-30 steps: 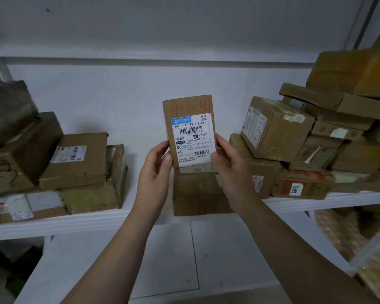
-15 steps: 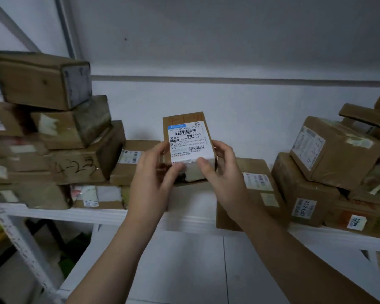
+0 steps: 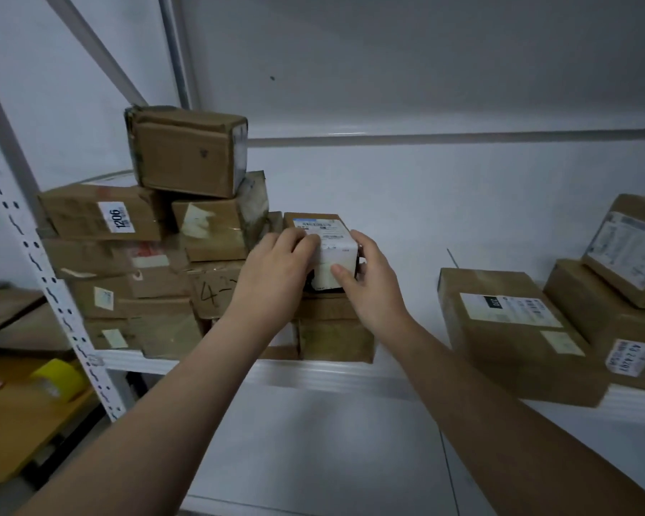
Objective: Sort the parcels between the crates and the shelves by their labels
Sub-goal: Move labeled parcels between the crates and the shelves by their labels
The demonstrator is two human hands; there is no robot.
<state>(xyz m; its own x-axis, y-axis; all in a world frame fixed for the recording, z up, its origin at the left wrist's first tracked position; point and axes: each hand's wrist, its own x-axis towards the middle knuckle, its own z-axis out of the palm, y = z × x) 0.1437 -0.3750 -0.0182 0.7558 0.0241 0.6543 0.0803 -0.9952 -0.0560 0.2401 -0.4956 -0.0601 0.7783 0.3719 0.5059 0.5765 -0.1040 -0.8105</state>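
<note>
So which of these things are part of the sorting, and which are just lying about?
Job: parcel, held by left hand and right hand; stack beside it; boxes at right; shelf.
Lying about: tape roll; cardboard, both lower left.

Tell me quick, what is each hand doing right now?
Left hand: holding the labelled parcel by its left side.
Right hand: holding the same parcel by its right side, thumb on its front.
</note>
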